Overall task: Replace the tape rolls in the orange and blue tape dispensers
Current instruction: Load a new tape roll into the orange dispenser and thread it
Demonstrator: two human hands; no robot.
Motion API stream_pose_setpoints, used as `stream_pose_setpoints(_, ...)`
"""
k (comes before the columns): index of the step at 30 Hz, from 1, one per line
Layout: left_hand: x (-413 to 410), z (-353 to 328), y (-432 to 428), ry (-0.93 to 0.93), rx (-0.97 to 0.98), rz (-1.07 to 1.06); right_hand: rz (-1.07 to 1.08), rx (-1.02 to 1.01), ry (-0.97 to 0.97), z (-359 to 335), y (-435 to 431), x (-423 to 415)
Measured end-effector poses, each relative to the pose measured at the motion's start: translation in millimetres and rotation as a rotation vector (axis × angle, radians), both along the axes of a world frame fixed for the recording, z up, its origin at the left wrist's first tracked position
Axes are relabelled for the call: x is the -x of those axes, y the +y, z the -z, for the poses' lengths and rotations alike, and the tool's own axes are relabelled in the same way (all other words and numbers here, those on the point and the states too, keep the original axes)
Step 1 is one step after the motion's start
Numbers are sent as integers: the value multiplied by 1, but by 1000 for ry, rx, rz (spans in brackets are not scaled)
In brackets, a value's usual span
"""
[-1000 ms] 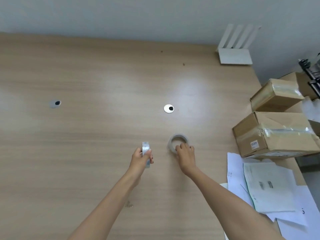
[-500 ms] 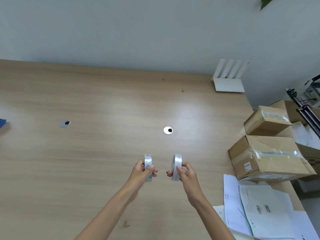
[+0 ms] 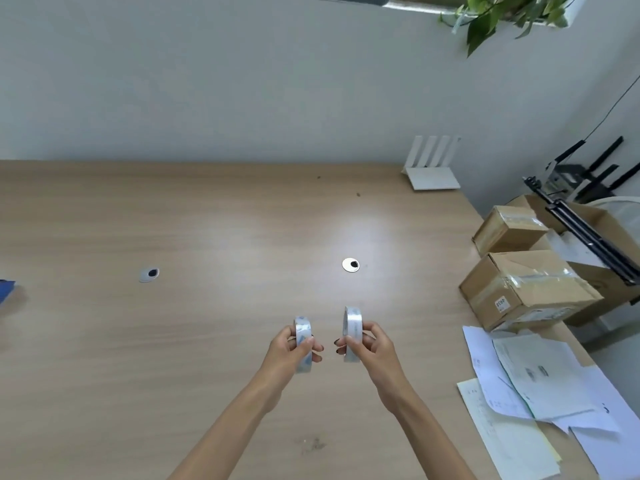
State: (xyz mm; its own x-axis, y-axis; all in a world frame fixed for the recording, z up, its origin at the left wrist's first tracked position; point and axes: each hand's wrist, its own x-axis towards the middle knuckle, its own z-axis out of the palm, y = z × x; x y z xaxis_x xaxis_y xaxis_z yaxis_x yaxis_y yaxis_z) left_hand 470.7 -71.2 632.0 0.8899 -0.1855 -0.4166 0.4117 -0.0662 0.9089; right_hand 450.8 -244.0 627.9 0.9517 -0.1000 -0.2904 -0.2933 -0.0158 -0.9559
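Note:
My left hand (image 3: 291,348) grips a clear tape roll (image 3: 303,329) on edge, held above the wooden table (image 3: 173,341). My right hand (image 3: 372,344) grips a second clear tape roll (image 3: 352,320), also upright, a short gap to the right of the first. Both rolls hover over the near middle of the table. At the far left edge of the view a blue object (image 3: 6,289) lies on the table, mostly cut off; I cannot tell what it is. No orange dispenser is in view.
Two cable grommets (image 3: 350,265) (image 3: 149,274) sit in the tabletop. A white router (image 3: 431,166) stands at the back right. Cardboard boxes (image 3: 526,289) and loose papers (image 3: 533,386) crowd the right edge. A black tripod (image 3: 585,230) lies across the boxes.
My right hand picked the second roll up off the table and turned it on edge. Both hands now hold rolls side by side. The view has tilted up, showing more wall.

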Motion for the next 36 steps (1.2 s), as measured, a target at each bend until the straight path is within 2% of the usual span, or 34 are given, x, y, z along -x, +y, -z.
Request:
stream_pose_setpoints(4, 9, -14, 51, -34, 3, 14, 60, 28, -7, -6, 48, 14)
stream_pose_setpoints(17, 8, -31, 140, -63, -37, -119, -121, 48, -103, -11, 141, -2)
stream_pose_setpoints(22, 10, -29, 171, -42, -69, -142, -130, 22, -101, -15, 176, -1)
stream_pose_setpoints(36, 9, -27, 290, -46, -78, -28, 35, -4, -76, -18, 309, 9)
